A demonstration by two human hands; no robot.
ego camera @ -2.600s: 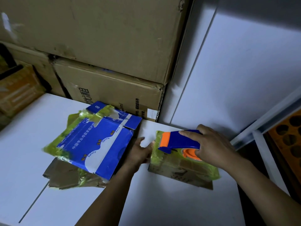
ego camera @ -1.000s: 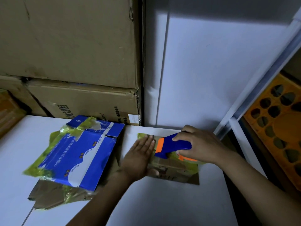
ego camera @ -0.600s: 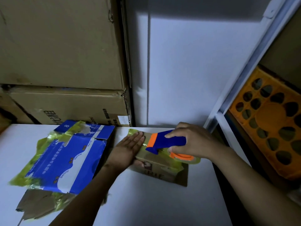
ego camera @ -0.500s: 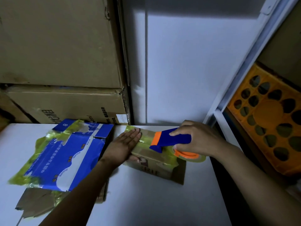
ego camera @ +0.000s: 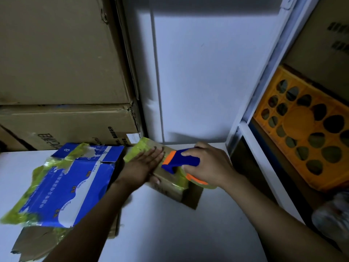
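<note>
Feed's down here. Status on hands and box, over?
Left hand flat on small cardboard box. Right hand grips tape dispenser on box top. Flattened blue carton lies left, clear of the dispenser.

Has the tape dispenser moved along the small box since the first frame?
Yes, rightward: the tape dispenser roll now reaches past the right end of the small box.

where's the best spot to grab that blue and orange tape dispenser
Grip the tape dispenser by its blue handle, coming from the right and above, as the right hand does. The handle lies along the top of the small box, with its orange end toward the left hand.
</note>
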